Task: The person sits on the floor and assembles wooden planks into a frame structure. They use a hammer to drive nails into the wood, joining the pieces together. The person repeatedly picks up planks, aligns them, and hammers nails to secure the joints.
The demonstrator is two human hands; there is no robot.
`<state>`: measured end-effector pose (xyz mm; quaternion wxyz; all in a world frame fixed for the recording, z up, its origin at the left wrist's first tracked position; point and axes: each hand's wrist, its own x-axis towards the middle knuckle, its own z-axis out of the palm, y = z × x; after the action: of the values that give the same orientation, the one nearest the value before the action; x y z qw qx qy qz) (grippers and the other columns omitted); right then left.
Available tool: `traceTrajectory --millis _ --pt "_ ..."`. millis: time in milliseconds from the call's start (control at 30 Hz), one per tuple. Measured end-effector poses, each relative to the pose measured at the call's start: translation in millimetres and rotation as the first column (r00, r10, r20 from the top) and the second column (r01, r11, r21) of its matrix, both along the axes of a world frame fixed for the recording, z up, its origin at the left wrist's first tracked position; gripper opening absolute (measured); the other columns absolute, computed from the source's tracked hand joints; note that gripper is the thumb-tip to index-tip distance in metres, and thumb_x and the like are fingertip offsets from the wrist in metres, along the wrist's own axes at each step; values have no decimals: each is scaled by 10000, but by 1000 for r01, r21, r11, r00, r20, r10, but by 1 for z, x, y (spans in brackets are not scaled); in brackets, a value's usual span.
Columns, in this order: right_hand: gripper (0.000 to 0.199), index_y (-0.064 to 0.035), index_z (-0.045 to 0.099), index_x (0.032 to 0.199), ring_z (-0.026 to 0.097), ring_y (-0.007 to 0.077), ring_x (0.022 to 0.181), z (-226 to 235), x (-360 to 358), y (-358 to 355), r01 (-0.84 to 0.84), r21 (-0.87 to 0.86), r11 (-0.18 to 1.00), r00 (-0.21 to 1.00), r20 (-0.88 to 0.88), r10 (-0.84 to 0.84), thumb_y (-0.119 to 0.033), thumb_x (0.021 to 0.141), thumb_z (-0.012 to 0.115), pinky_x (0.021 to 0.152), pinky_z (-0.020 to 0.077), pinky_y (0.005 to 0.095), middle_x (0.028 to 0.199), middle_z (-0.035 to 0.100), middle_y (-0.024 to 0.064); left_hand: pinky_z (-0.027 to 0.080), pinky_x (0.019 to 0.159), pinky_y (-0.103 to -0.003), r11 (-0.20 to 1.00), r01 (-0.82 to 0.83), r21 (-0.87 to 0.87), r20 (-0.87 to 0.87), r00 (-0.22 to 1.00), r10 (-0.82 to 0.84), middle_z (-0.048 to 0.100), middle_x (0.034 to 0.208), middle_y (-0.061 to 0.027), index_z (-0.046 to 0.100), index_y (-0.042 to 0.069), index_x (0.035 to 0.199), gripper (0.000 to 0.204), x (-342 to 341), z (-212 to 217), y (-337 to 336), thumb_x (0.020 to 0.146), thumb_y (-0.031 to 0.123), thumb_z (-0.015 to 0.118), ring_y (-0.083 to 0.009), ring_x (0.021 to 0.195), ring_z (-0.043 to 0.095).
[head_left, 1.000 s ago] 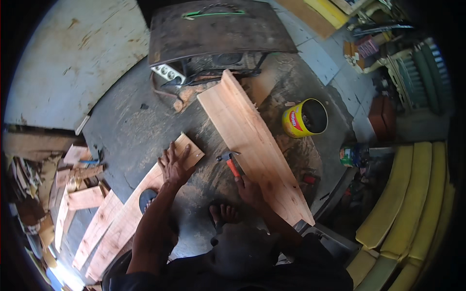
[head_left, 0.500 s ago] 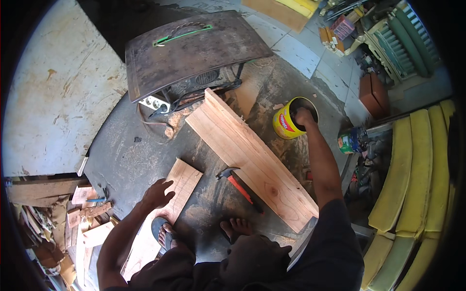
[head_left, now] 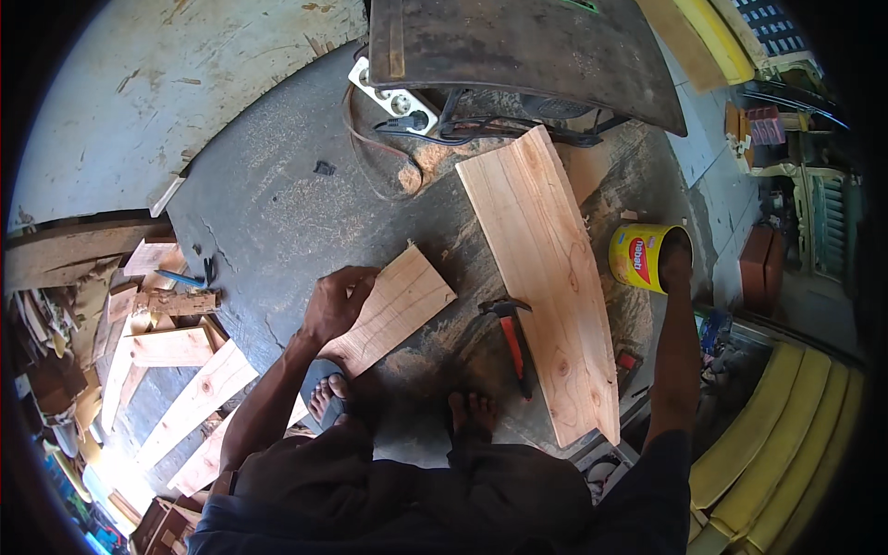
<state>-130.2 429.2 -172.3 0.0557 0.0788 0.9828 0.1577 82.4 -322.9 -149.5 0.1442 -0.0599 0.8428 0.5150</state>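
My left hand (head_left: 335, 303) is at the left edge of a pale wooden board (head_left: 404, 302), its fingers bent and the thumb apart from them. No object shows in it. My sandalled left foot (head_left: 326, 393) is on the same board. My right hand (head_left: 678, 269) reaches into a yellow bucket (head_left: 640, 256); its fingers are hidden inside. Between my hands lies a wider wooden board (head_left: 546, 296) with a rough right edge. A claw hammer (head_left: 513, 344) with a red and black handle lies beside it, the head touching or very near its left edge.
Beyond the boards stands a dark metal-topped table saw (head_left: 527, 60), with a white power strip (head_left: 390, 95) and cables beside it. Wood offcuts (head_left: 171, 349) are heaped at the left. Yellow curved cushions (head_left: 772, 444) lie at the right. Sawdust covers parts of the floor (head_left: 268, 199).
The view has swung, shifting the boards and the bucket within it. My left hand's fingers are more bent than before, near the board's edge. My right hand remains in the bucket.
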Motion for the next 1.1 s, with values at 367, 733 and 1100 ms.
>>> traceTrajectory --millis 367,733,1100 --pt "102 -48 569 1093 539 74 563 127 150 -455 149 -955 -255 987 158 -16 -34 994 587 483 453 246 821 618 37 557 905 -363 989 -26 143 62 998 17 738 1101 -187 643 13 1287 319 -21 12 10 998 140 595 -240 1042 713" --pt "145 -82 469 1100 533 69 548 76 181 -516 514 -791 -331 853 433 292 -96 1026 592 485 463 239 825 648 73 476 941 -400 920 231 -318 -511 775 -371 721 1015 -75 697 131 1167 336 -7 33 34 831 128 702 -228 959 698" --pt "443 -47 528 1203 642 454 1045 26 242 -401 223 -511 830 950 305 -68 -282 878 716 863 512 548 1155 627 215 560 711 -329 905 -155 396 177 980 91 751 964 -135 545 64 1176 219 -34 -27 33 989 140 630 -153 811 699"
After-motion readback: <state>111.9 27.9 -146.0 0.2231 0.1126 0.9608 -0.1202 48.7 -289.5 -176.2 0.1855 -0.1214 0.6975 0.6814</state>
